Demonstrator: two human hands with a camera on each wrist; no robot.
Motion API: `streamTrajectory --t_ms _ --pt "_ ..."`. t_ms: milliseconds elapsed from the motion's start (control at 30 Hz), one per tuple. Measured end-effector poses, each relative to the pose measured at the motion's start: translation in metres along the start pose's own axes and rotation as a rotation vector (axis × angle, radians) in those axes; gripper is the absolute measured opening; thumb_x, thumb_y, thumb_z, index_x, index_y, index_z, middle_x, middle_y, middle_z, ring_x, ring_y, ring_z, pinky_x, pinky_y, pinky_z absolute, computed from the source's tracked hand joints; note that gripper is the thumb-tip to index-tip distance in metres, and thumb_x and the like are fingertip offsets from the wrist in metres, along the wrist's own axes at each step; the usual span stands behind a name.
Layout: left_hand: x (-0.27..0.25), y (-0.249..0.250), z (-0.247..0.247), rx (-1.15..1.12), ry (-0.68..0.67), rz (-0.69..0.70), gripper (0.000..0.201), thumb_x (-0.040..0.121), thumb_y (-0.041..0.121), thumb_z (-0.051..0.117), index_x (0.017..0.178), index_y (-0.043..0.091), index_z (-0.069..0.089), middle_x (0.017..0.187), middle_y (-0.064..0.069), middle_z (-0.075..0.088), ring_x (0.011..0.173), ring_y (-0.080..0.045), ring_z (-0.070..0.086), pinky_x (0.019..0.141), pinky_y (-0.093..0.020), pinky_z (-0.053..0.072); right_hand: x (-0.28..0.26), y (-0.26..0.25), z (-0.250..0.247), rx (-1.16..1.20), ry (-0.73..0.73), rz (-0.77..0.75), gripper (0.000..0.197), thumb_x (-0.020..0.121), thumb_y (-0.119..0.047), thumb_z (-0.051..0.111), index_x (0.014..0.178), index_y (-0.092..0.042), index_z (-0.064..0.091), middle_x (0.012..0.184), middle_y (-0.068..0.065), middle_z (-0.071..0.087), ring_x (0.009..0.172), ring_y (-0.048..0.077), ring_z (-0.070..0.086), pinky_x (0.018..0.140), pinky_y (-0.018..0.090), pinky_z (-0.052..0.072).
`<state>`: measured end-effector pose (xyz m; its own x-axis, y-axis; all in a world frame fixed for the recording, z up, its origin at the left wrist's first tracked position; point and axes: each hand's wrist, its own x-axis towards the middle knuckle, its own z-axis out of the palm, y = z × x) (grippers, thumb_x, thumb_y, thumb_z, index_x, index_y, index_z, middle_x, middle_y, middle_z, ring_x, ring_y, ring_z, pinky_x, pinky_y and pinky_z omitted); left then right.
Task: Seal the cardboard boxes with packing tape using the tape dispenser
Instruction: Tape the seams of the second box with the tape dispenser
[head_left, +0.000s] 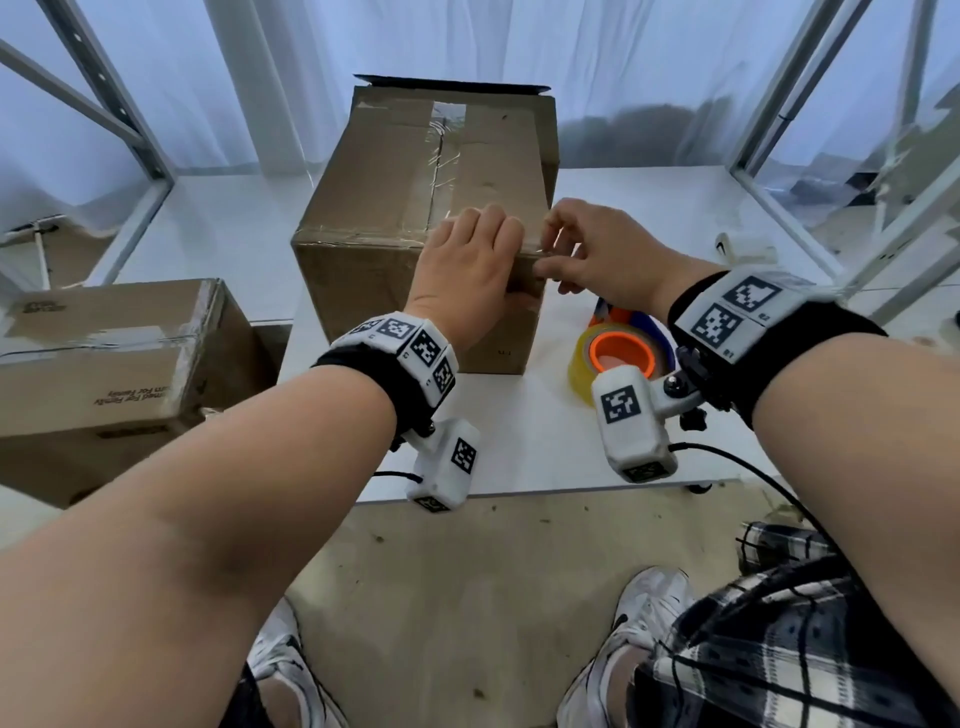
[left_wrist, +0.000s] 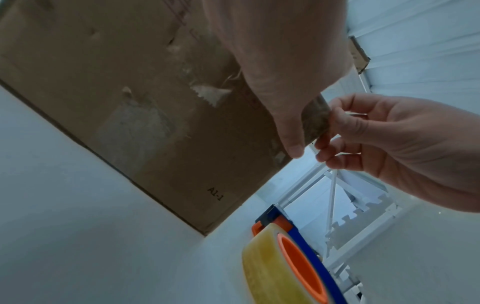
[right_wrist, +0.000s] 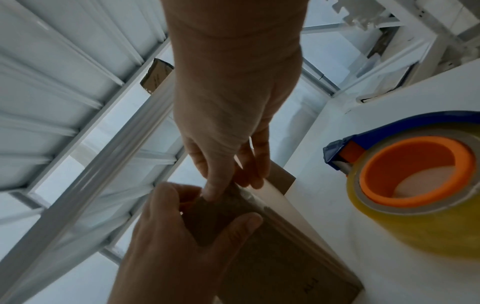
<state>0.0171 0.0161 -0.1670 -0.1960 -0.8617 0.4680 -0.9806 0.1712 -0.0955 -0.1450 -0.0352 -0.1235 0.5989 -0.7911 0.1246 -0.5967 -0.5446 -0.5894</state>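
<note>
- The tall box (head_left: 415, 228) stands on the white table (head_left: 649, 218), toward its front-left corner, and clear tape (head_left: 441, 156) already runs along the seam of its top and over the near top edge, so the main seal looks done.
- The left hand (head_left: 467, 270) lies over the box's near right top corner, fingers fairly straight on the lid and the thumb pressed against the front face (in the left wrist view the thumb (left_wrist: 291, 131) rests on a strip of tape there).
- The right hand (head_left: 597, 254) is at the same corner, thumb and forefinger pinched on what looks like the loose end of the tape; whether it is smoothing that end down or peeling it up, I cannot tell.
- The tape dispenser (head_left: 618, 358), blue and orange with a yellowish roll, lies on the table just right of the box near the front edge, held by neither hand.
- My reading: this box is at the finishing stage, with only the tape end at the corner left to press flat.
- A second box (head_left: 119, 358) sits lower, off the table's left edge, with tape across its top as well (how complete that seal is cannot be judged from here).
- A flap (head_left: 452, 85) stands up at the far top edge of the tall box, so that end may need attention too.
</note>
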Motion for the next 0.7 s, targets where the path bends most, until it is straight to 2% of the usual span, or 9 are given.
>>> streamTrajectory --t_ms 100,167,233,300,367,467,533,600,700 --pt "-0.006 -0.008 0.004 0.099 -0.013 0.092 0.067 0.063 0.053 0.076 0.108 0.009 0.054 0.105 -0.01 0.06 0.091 -0.028 0.059 0.081 -0.036 0.047 0.001 -0.002 0.012 -0.043 0.087 -0.019 0.024 0.087 -0.023 0.068 0.094 -0.012 0.049 0.083 0.01 0.062 0.063 0.018 0.063 0.059 0.022 0.05" --pt "-0.009 -0.01 0.004 0.086 -0.001 0.117 0.068 0.067 0.054 0.072 0.112 0.008 0.052 0.108 -0.011 0.06 0.093 -0.029 0.059 0.083 -0.038 0.047 0.002 -0.005 0.019 -0.105 0.117 -0.007 0.031 0.083 -0.028 0.072 0.094 -0.012 0.047 0.08 0.003 0.058 0.068 0.02 0.06 0.065 0.027 0.049" --pt "-0.007 -0.012 -0.004 -0.037 -0.014 0.098 0.062 0.077 0.054 0.061 0.116 0.007 0.052 0.113 -0.012 0.058 0.098 -0.03 0.057 0.085 -0.039 0.046 0.004 -0.007 0.022 -0.16 0.126 0.012 0.036 0.081 -0.032 0.073 0.096 -0.012 0.048 0.082 0.001 0.057 0.073 0.019 0.057 0.07 0.03 0.049" --pt "-0.006 -0.022 -0.012 -0.132 -0.086 0.081 0.06 0.086 0.051 0.051 0.127 0.006 0.048 0.127 -0.013 0.052 0.112 -0.03 0.052 0.094 -0.04 0.045 0.003 -0.009 0.019 -0.11 0.07 0.025 0.036 0.083 -0.032 0.071 0.098 -0.01 0.048 0.081 0.002 0.057 0.071 0.021 0.058 0.069 0.033 0.051" --pt "-0.008 -0.041 -0.018 -0.129 -0.161 0.083 0.058 0.095 0.046 0.041 0.139 0.008 0.038 0.143 -0.012 0.042 0.13 -0.029 0.042 0.104 -0.04 0.037 0.002 -0.009 0.016 -0.03 0.026 0.026 0.029 0.089 -0.031 0.064 0.096 -0.009 0.047 0.077 0.003 0.058 0.065 0.023 0.061 0.066 0.034 0.052" --pt "-0.016 -0.073 -0.019 -0.054 -0.223 0.051 0.073 0.091 0.061 0.024 0.148 0.015 0.03 0.153 -0.01 0.032 0.14 -0.029 0.03 0.115 -0.042 0.023 0.001 -0.012 0.021 -0.066 0.073 0.032 0.021 0.095 -0.031 0.056 0.091 -0.012 0.046 0.073 0.002 0.059 0.062 0.019 0.06 0.071 0.036 0.053" --pt "-0.023 -0.088 -0.021 -0.036 -0.272 -0.061 0.082 0.08 0.072 0.027 0.149 0.027 0.026 0.155 -0.006 0.028 0.143 -0.028 0.024 0.117 -0.045 0.016 0.002 -0.015 0.028 -0.099 0.135 0.066 0.021 0.095 -0.032 0.056 0.092 -0.014 0.046 0.073 -0.001 0.058 0.063 0.015 0.059 0.073 0.035 0.054" --pt "-0.028 -0.097 -0.024 -0.021 -0.302 -0.2 0.081 0.077 0.072 0.039 0.148 0.036 0.023 0.156 0.0 0.024 0.144 -0.03 0.02 0.116 -0.053 0.009 0.004 -0.018 0.035 -0.067 0.2 0.103 0.024 0.094 -0.033 0.058 0.099 -0.013 0.045 0.077 0.0 0.058 0.065 0.015 0.06 0.07 0.035 0.056" --pt "-0.033 -0.096 -0.027 0.008 -0.292 -0.269 0.077 0.081 0.066 0.05 0.148 0.038 0.023 0.156 0.003 0.025 0.142 -0.032 0.022 0.114 -0.056 0.012 0.003 -0.025 0.038 0.178 0.229 0.259 0.044 0.092 -0.035 0.06 0.123 -0.008 0.043 0.097 0.009 0.062 0.072 0.022 0.067 0.058 0.028 0.058"
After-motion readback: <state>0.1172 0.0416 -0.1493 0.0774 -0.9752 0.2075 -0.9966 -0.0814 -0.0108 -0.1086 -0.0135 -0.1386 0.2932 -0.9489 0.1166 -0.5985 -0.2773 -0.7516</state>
